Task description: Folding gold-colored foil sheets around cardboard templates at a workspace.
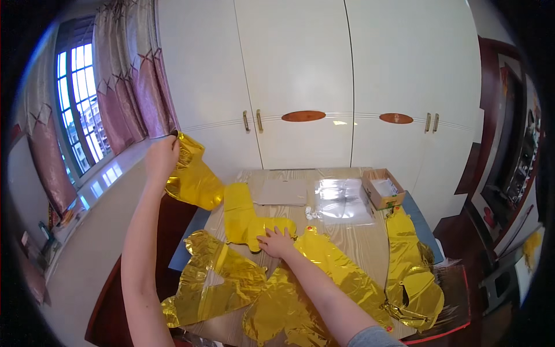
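Note:
My left hand [162,157] is raised at the left, beyond the table's edge, its fingers closed on the upper end of a flat gold foil balloon [196,180]. The balloon hangs creased from the fist, and its lower end comes close to an L-shaped gold foil piece [238,215] on the table; I cannot tell whether the two are joined. My right hand [276,242] lies on that L-shaped piece with its fingers spread. Around the right forearm lie more uninflated foil pieces: a crumpled one [222,283] to the left and a long one [341,263] partly under the arm.
Another gold foil balloon [407,272] runs along the table's right side. At the back are a grey-beige card [281,192], clear plastic sheets [345,199], small white bits [312,214] and an open cardboard box [383,188]. White cabinet doors [300,69] rise behind the wood-grain table [370,234].

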### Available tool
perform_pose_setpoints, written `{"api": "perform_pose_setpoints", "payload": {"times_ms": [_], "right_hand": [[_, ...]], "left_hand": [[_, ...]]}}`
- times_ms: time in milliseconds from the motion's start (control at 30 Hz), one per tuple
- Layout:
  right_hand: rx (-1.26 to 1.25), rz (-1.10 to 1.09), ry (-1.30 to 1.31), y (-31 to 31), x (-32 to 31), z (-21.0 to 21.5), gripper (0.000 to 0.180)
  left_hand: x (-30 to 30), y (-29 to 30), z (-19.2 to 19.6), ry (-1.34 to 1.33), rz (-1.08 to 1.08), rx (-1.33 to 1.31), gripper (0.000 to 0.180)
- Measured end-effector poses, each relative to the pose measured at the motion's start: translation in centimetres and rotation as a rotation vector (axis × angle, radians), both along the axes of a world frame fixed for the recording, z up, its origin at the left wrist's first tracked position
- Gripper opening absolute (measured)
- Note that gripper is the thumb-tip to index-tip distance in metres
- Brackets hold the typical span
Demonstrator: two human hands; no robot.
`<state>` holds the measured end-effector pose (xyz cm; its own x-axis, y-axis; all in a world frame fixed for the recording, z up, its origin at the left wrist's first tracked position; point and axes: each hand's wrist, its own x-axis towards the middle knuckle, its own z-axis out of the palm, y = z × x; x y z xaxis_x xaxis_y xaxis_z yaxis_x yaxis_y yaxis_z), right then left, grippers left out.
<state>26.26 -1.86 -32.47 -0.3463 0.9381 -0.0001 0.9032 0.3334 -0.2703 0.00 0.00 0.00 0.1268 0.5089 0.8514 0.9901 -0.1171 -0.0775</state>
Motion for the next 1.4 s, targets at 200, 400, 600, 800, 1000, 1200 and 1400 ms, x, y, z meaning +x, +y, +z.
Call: {"api": "perform_pose_setpoints", "payload": {"times_ms": [200,400,600,800,1000,1200,1400], "right_hand": [[-0.082,0.017,0.662,0.5,2.7,-0.6,0.058],[-1.028,-0.053,1.783,-12.4,7.0,4.9,0.066],[-1.205,-0.012,1.922,-20.1,16.4,-0.2,0.071],[-1.011,-0.144,1.516,-25.9,21.2,-0.1,0.065],[-0.709,-0.158,1.244,-31.5,22.4,0.5,0.053],[-0.612,-0.268,0.962,-32.9,23.3,0.1,0.055],[-0.477,-0.147,0.896,-32.2,23.5,-1.2,0.051]], "left_hand": [[6.6,-9.0,-3.0,0.290,-0.183,-0.113,0.009],[12.5,-22.1,-12.8,0.734,-0.366,-0.023,0.031],[17.8,-30.6,-22.5,0.598,-1.001,-0.114,0.041],[20.1,-33.7,-25.8,0.619,-1.007,-0.248,0.042],[20.6,-33.8,-27.6,0.540,-1.013,-0.267,0.040],[20.8,-34.3,-29.4,0.503,-1.236,-0.791,0.051],[20.8,-28.0,-28.3,0.207,-1.490,-0.848,0.062]]}}
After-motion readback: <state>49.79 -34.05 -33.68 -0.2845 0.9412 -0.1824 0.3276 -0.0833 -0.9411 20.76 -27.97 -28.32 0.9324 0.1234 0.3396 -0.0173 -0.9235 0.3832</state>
